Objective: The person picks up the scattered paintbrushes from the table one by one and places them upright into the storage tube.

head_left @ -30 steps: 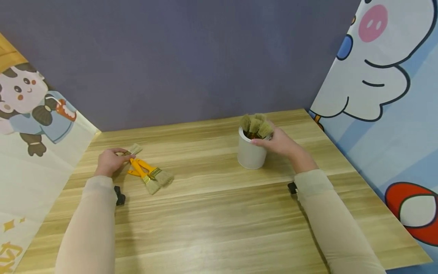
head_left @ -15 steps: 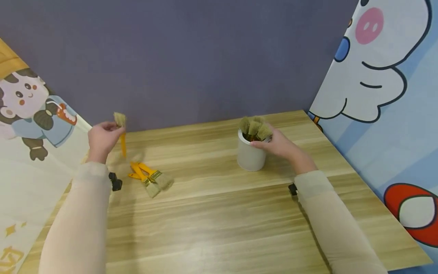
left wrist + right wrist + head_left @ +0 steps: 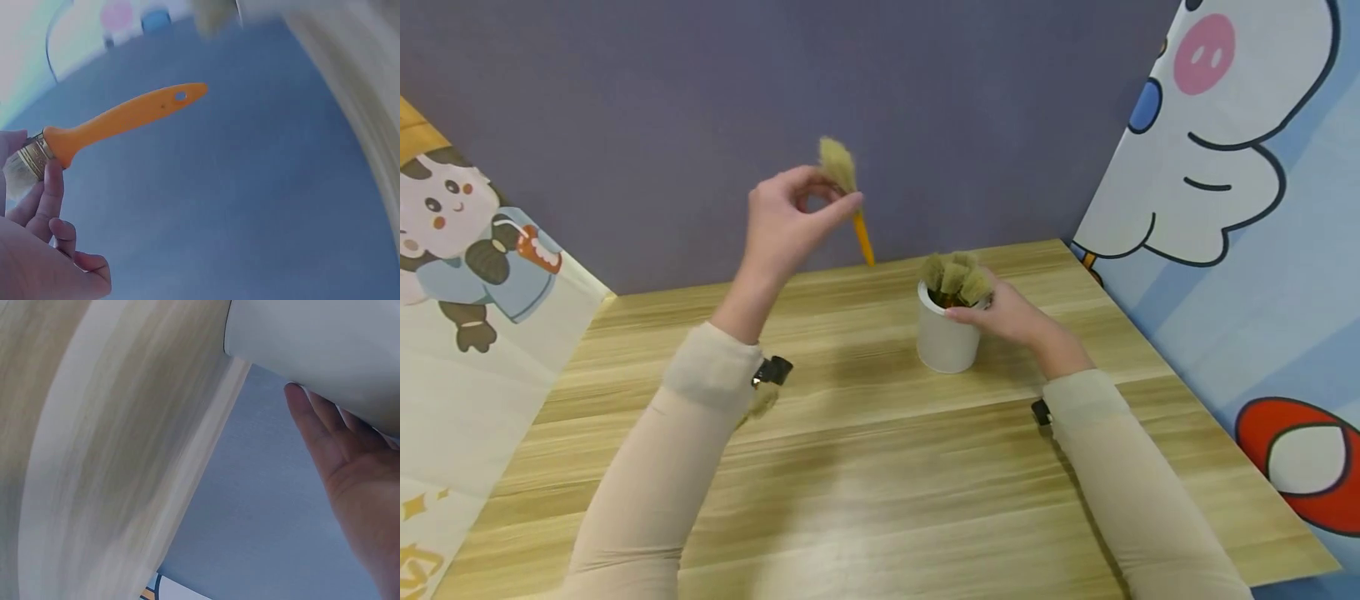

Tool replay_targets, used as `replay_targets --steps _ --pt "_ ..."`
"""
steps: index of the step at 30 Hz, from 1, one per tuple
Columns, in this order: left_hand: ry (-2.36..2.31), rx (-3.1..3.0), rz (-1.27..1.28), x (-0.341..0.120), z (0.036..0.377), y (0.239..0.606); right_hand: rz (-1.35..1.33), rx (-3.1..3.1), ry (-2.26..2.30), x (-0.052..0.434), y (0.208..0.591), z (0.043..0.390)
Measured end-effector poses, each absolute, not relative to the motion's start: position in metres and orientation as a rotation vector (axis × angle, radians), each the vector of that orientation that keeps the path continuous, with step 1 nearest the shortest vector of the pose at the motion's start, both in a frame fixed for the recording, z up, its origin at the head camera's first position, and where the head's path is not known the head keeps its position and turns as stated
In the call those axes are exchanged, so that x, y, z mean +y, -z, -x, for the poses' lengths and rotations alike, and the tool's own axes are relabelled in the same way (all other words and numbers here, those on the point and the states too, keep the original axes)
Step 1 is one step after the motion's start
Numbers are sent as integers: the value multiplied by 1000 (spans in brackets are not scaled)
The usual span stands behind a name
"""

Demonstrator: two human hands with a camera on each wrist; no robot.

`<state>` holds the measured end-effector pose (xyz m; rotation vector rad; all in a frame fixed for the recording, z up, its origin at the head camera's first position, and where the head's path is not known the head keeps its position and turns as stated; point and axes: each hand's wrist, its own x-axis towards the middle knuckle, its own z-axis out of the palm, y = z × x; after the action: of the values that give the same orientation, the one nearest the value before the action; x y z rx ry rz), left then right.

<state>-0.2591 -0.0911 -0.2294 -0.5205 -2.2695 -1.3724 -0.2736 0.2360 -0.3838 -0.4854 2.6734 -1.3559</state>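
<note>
Shifted right and raised: one orange-handled brush (image 3: 106,127), bristles (image 3: 835,158) up, pinched by the left hand (image 3: 786,217); unmoved: white pot (image 3: 947,342) of brushes (image 3: 955,277), gripped by the right hand (image 3: 1011,317).

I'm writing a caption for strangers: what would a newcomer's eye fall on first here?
Probably the brush, bristles up in the left hand against the dark backdrop. Next, the white can on the table, more brush bristles crowding its mouth, the right hand gripping it. Then the pink-snouted cartoon, upper right.
</note>
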Motion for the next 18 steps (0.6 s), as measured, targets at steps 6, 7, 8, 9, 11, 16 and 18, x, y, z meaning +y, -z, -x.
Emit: replay_targets --steps 6,7,8,9,11,16,18 --pt "1346 -2310 668 -33 245 244 541 2640 1405 237 383 275" --pt "1332 -2330 680 -27 245 248 544 2641 1405 237 383 275" --pt "1318 -2359 689 -21 245 252 540 2642 1402 237 383 275" --pt "1303 -2394 692 -15 246 257 530 2647 1397 237 383 275" --pt "1267 -2481 683 -5 248 266 515 2652 1387 237 383 275" --pt "1132 -2697 640 9 255 290 525 2644 1400 237 384 275" --pt "1097 -2758 639 13 257 298 554 2631 1412 237 385 275"
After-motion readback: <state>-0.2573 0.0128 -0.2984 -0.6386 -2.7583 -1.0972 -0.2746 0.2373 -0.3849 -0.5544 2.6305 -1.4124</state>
